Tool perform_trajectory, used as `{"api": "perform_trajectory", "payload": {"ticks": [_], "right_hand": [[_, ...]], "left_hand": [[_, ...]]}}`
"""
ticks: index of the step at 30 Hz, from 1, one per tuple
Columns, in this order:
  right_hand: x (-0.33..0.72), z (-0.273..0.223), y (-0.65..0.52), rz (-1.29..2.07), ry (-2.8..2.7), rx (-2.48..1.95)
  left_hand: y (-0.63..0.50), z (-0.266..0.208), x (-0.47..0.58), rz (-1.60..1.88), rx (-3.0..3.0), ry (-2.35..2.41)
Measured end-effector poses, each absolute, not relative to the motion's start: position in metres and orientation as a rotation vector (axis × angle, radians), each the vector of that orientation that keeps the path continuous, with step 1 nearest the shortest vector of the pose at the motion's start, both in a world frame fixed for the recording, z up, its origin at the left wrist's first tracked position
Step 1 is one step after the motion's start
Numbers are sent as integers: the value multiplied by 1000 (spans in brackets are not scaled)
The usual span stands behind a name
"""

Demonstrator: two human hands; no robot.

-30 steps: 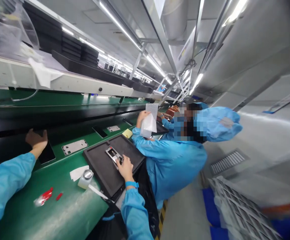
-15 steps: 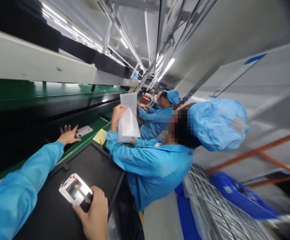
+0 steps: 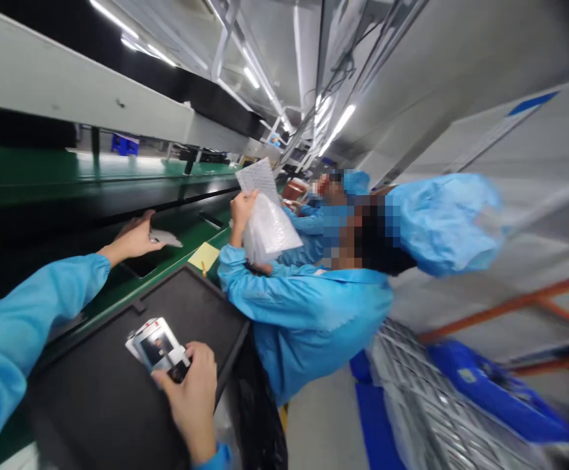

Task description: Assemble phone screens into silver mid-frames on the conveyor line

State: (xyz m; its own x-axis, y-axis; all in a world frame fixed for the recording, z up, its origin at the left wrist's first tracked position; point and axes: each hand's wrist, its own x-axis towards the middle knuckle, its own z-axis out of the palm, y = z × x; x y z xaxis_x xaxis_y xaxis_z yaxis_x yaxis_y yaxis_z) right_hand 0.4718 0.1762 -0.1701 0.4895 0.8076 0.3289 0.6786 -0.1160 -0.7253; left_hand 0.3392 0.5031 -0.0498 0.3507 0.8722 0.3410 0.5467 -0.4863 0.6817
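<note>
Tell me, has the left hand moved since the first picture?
Yes, the left hand has moved along the green bench, nearer the yellow paper, to a pale plate.

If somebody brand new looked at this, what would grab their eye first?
Probably the big blue cap on the co-worker right of centre, and the bubble wrap held up near the middle. Next comes the phone part in the right hand, over the black tray at lower left. Beyond it, the left hand grips a thin pale plate.
</note>
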Motion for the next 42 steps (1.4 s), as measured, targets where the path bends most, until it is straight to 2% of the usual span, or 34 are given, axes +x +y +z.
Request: {"api": "perform_trajectory", "payload": {"ticks": [6, 10, 16, 21, 26, 32, 42], "right_hand": [[469, -151, 171, 316, -1195, -1832], [462, -133, 166, 369, -1150, -1752], [396, -87, 135, 402, -1096, -1527], [288, -60, 83, 652, -1162, -1180], [234, -44, 53, 664, -1279, -1005], [212, -6, 60, 649, -1578, -716], [174, 4, 56, 670, -1373, -677]], "left_hand": [[365, 16, 219, 1302, 1862, 1130], [253, 27, 153, 1460, 1545, 993], [121, 20, 98, 1243, 790, 731], [55, 3, 86, 936, 655, 481], [36, -16, 65, 914, 848, 414], [34, -33, 33, 1111, 1501, 707], [24, -32, 15, 1044, 2163, 864]]}}
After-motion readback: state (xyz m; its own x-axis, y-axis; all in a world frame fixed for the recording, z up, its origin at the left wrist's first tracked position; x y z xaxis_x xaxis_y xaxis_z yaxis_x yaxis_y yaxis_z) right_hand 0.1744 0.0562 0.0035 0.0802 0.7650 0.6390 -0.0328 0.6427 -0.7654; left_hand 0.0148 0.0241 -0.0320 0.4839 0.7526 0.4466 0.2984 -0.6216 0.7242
